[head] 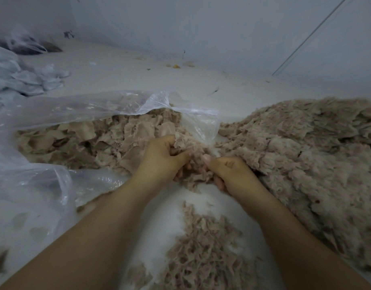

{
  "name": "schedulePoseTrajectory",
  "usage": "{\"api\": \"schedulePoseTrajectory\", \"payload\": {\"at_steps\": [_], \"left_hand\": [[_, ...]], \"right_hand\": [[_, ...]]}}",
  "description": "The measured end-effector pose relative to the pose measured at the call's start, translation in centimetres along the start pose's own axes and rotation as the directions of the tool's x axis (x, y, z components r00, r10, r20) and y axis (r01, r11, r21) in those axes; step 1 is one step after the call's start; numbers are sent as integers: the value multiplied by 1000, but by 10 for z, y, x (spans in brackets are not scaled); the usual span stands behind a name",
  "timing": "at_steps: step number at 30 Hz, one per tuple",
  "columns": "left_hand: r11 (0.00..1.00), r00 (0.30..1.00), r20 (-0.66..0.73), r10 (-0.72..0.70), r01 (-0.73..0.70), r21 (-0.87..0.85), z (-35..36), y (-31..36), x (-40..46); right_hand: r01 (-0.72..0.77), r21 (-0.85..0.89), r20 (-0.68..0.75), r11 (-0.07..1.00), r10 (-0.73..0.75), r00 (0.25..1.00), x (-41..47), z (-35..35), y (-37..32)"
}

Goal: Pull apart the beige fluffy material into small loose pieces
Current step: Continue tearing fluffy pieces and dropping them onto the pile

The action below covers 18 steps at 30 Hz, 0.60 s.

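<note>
A clump of beige fluffy material (191, 155) is pinched between both hands at mid-frame. A large matted heap (306, 164) spreads to the right, torn flat scraps (109, 139) lie to the left, and small loose pieces (201, 248) lie nearest.

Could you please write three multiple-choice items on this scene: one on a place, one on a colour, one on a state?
1. Where does the clear plastic bag lie?
A. left of the hands
B. right of the hands
C. on the wall

2. What colour is the fluffy material?
A. green
B. beige
C. black

3. How do the left hand and right hand stand?
A. both flat and open
B. both grip one clump
C. only one is visible

Key: 1 A, the bag spreads on the left; 2 B, the pile looks beige; 3 B, fingers curl into the clump.
</note>
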<state>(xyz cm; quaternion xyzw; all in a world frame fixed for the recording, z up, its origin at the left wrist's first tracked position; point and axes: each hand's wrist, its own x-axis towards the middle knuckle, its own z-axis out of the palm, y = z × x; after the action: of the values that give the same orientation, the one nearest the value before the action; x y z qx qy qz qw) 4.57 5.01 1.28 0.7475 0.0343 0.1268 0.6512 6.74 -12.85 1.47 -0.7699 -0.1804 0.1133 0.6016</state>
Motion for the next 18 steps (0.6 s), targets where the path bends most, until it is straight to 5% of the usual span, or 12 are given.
{"api": "schedulePoseTrajectory", "payload": {"at_steps": [5,14,18], "left_hand": [[988,993,72,94,-102,119,8,-3,-4],[989,980,-180,90,-66,134,2,0,9],[999,998,-52,28,-27,30,6,9,6]], "right_hand": [[-54,-2,-56,999,54,997,2,-1,5],[-86,-13,-69,996,85,994,11,-2,20],[-111,46,-63,993,114,992,14,-1,21]]}}
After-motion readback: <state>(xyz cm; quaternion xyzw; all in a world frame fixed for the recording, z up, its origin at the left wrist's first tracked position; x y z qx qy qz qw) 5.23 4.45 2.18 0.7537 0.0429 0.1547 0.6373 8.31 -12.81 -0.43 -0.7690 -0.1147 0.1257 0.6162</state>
